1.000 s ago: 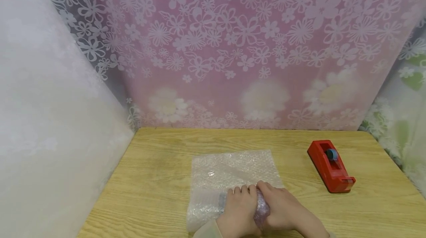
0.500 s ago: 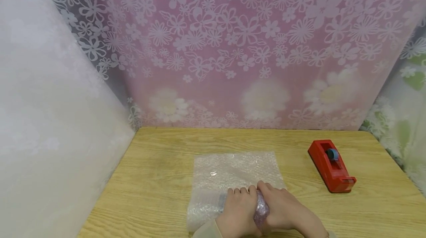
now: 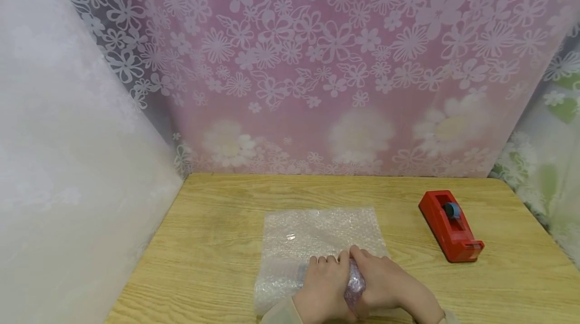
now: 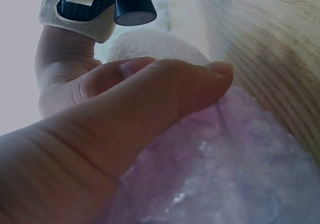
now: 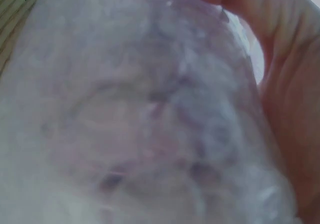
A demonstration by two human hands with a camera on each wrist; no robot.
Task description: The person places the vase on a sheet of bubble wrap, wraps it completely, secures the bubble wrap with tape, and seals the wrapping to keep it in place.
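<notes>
A bundle (image 3: 355, 286) with something purple showing through bubble wrap lies under both hands at the front of the table. My left hand (image 3: 323, 286) grips it from the left, its thumb (image 4: 165, 91) lying along the wrapped surface. From the other side my right hand (image 3: 385, 284) curls its fingers round the bundle, close against the left. Flat beyond them spreads the rest of the bubble wrap (image 3: 317, 228). In the right wrist view, crinkled clear wrap (image 5: 125, 119) covers a blurred purplish shape. What is inside I cannot tell.
A red tape dispenser (image 3: 448, 228) with a blue-cored roll stands on the wood-grain table (image 3: 204, 243), to the right of the hands. A pink flowered curtain (image 3: 290, 72) hangs behind the table, and a pale one (image 3: 68, 163) borders the left side.
The flat bubble wrap has shifted slightly to the right since a second ago. Both hands stay on the bundle almost unmoved.
</notes>
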